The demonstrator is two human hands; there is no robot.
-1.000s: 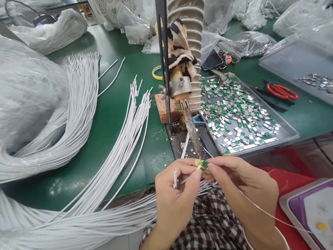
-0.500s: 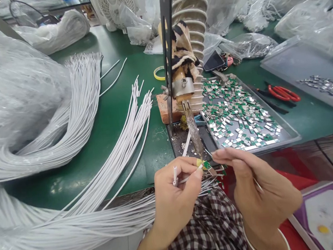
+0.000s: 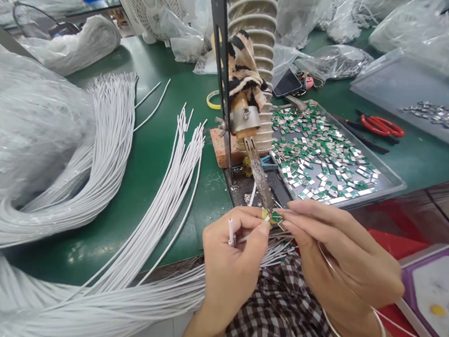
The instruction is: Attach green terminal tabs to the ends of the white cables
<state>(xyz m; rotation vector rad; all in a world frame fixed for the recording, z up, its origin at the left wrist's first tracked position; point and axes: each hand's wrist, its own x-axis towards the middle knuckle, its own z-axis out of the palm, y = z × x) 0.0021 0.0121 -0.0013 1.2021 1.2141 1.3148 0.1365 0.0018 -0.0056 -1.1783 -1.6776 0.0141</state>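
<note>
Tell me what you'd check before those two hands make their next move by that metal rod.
1. Grip of the left hand on the white cable: ok, pinched.
2. Hold on the small green piece at the left thumb tip: ok.
3. Grip of the right hand, whose fingertips meet the piece: cannot tell.
4. Contact between the piece and the tip of the metal rod: cannot tell, it sits right below.
5. Fingers apart from the rod: cannot tell, very close.
6. Stock of green pieces in the tray: ok.
</note>
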